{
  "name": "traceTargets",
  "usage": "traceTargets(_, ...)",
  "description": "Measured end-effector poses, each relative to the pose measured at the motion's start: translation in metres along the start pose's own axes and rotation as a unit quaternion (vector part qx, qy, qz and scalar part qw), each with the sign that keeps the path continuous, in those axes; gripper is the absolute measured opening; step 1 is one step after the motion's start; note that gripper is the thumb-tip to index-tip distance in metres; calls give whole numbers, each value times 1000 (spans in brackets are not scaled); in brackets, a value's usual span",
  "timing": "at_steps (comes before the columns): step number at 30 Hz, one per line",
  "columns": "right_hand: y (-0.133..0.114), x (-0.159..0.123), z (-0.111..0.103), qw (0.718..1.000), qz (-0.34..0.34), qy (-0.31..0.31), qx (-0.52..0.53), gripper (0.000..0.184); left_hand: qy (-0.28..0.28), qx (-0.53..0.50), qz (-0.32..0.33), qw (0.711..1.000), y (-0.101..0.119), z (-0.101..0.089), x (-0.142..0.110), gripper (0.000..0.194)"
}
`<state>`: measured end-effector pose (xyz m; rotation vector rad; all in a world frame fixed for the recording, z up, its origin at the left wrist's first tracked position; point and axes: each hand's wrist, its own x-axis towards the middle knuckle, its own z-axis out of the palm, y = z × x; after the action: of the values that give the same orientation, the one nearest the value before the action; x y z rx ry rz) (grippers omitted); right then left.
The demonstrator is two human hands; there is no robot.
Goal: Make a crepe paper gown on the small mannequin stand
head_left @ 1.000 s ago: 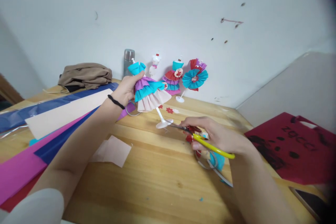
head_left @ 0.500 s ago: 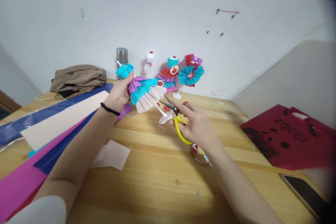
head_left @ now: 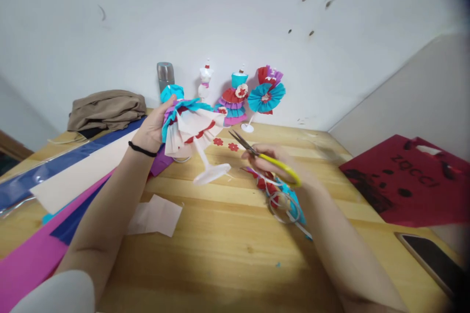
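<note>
My left hand (head_left: 156,124) is closed around the waist of a small dress-form stand wearing a ruffled paper dress (head_left: 191,127) in turquoise, purple and pale pink. The stand is tilted, so its white round base (head_left: 212,173) and the skirt's underside with red bits face me. In my right hand (head_left: 270,156) are yellow-handled scissors (head_left: 279,168), blades pointing left toward the skirt but apart from it. Two red paper flowers (head_left: 232,146) lie on the table between the skirt and the blades. Under my right hand are a tape roll (head_left: 282,207) and coloured paper scraps (head_left: 299,205).
Several dressed mini mannequins (head_left: 239,100) stand by the wall, beside a metal flask (head_left: 165,74). Brown cloth (head_left: 106,110) and long paper sheets (head_left: 88,166) lie at left, pale pink pieces (head_left: 165,215) in front. A red bag (head_left: 407,186) and a phone (head_left: 429,259) are at right.
My left hand has tipped the dress stand, bringing its underside and base into view. My right hand has drawn the scissors away from the skirt hem and turned them, handles to the right.
</note>
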<state>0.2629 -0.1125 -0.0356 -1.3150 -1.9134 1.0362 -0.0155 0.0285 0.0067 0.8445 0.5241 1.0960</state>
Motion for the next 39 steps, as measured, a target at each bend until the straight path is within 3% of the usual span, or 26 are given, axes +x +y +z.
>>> traceTargets(2, 11, 1, 4, 999, 4, -40, 9, 50, -9, -11, 46, 999, -4, 0, 2, 7)
traceTargets(3, 15, 3, 7, 999, 13, -31, -16, 51, -14, -17, 57, 998, -6, 0, 3, 8)
traceTargets(5, 16, 10, 12, 995, 35, 36, -88, 45, -24, -27, 32, 999, -8, -1, 3, 10)
traceTargets(7, 9, 17, 17, 986, 44, 85, -137, 37, -22, -23, -32, 999, -7, -2, 0, 12)
traceTargets(10, -4, 24, 25, 973, 66, 40, -219, 32, 7, 0, -106, 994, -2, -1, -6, 15)
traceTargets(14, -8, 21, 47, 922, 103, -34, -373, 35, 9, -2, -82, 997, 0, 3, -12, 12)
traceTargets(17, -8, 16, 65, 911, 90, -80, -395, 49, 1, 11, -60, 998, -3, 6, -14, 9)
traceTargets(20, -17, 11, 72, 894, 83, -68, -435, 55, -4, 45, -41, 998, -5, 8, -15, 10)
traceTargets(24, -37, 8, 68, 876, 123, -18, -465, 34, -9, 59, -11, 998, -8, 8, -15, 12)
traceTargets(26, -42, 9, 66, 879, 139, 0, -456, 36, -10, 61, -10, 998, -9, 9, -15, 11)
traceTargets(34, -20, 11, 75, 903, 100, -61, -414, 23, -13, 94, -16, 995, -10, 13, -16, 12)
traceTargets(39, -18, 10, 78, 866, 101, -86, -482, 25, 10, 92, -21, 995, -9, 15, -18, 15)
